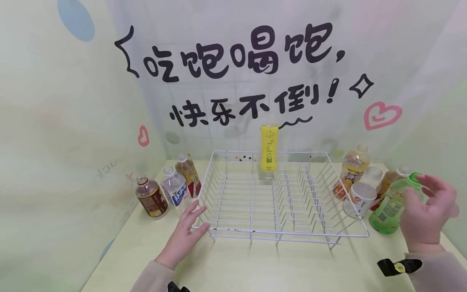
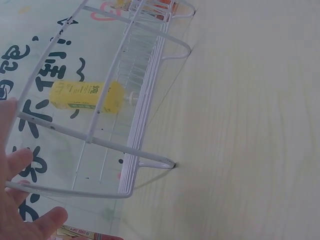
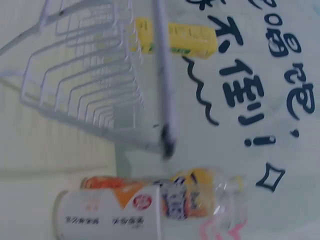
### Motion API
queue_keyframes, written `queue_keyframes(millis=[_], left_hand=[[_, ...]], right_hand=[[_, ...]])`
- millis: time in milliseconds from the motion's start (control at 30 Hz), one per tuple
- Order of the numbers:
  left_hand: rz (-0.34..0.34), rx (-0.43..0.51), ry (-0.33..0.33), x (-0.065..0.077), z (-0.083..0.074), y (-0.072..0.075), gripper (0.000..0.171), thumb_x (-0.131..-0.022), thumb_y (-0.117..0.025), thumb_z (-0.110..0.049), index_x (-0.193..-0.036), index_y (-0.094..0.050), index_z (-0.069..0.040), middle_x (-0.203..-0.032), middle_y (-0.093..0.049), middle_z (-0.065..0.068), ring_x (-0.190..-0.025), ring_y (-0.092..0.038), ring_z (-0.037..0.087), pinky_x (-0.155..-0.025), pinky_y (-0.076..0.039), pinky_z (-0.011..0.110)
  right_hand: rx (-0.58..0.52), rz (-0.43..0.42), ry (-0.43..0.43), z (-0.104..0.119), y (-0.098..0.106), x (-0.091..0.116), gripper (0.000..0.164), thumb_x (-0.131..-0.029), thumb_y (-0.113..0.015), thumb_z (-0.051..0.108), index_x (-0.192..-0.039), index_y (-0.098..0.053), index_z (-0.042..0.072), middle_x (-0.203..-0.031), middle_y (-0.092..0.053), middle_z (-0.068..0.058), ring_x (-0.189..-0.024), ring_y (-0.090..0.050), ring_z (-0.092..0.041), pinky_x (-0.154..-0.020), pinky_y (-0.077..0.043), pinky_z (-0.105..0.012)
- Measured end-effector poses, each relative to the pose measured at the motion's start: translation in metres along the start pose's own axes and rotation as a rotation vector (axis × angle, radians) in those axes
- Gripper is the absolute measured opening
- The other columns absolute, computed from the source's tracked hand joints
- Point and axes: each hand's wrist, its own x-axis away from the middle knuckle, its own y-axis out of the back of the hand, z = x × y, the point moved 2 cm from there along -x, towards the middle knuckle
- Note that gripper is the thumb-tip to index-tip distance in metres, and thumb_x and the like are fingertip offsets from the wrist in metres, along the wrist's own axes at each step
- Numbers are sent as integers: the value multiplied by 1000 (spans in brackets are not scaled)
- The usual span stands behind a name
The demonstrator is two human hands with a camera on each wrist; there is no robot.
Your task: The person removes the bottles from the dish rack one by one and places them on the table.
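My left hand (image 1: 187, 231) is at the front left corner of the white wire dish rack (image 1: 251, 232), fingers spread at its rim; whether they touch the wire I cannot tell. My right hand (image 1: 428, 211) is beside a green bottle (image 1: 390, 211), loosely bent and overlapping its upper part. Nothing shows it gripping the bottle, which stands on the table. In the rack, at the back, a yellow bottle (image 1: 269, 150) stands upside down, neck downward. The right wrist view holds no fingers; a bottle with a white label (image 3: 110, 214) is close there.
Left of the rack stand a dark-labelled bottle (image 1: 151, 198), a clear bottle with a blue label (image 1: 175, 188) and an amber bottle (image 1: 189, 174). Right of it are an orange-labelled bottle (image 1: 352, 168), a white-labelled bottle (image 1: 361, 198) and a brown bottle (image 1: 388, 184). A printed backdrop (image 1: 226, 89) rises behind.
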Motion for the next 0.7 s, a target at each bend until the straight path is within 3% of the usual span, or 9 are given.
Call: queue_keyframes(millis=[267, 433, 567, 700], left_hand=[[-5, -2, -2, 0, 0, 0, 57, -92, -64, -35, -139, -49, -7, -157, -21, 14, -138, -22, 45, -100, -32, 67], [-14, -7, -3, 0, 1, 0, 57, -92, -64, -35, -139, -49, -7, -157, -21, 13, -138, -23, 45, -99, -33, 66], [-12, 0, -3, 1, 1, -1, 57, -91, -65, -34, -139, -50, -7, -157, -21, 14, -138, -23, 45, -99, -33, 67], [-16, 7, -11, 1, 0, -1, 56, -91, -65, -33, -138, -50, -7, -156, -22, 14, -138, -23, 45, -100, -31, 67]], right_hand=[[-58, 321, 42, 40, -64, -1, 39, -94, -51, 4, -132, -44, 6, -118, -51, 6, -110, -47, -9, -93, -36, -19], [-22, 545, 58, 51, -112, 1, 44, -97, -53, 17, -136, -39, 0, -127, -48, -8, -115, -44, -18, -98, -36, -32], [10, 676, 19, 50, -145, 5, 53, -98, -53, 27, -140, -36, 0, -133, -46, -16, -121, -42, -29, -102, -35, -48], [15, 726, -87, 45, -173, 8, 60, -97, -53, 35, -143, -32, 3, -135, -44, -15, -123, -41, -32, -103, -35, -50]])
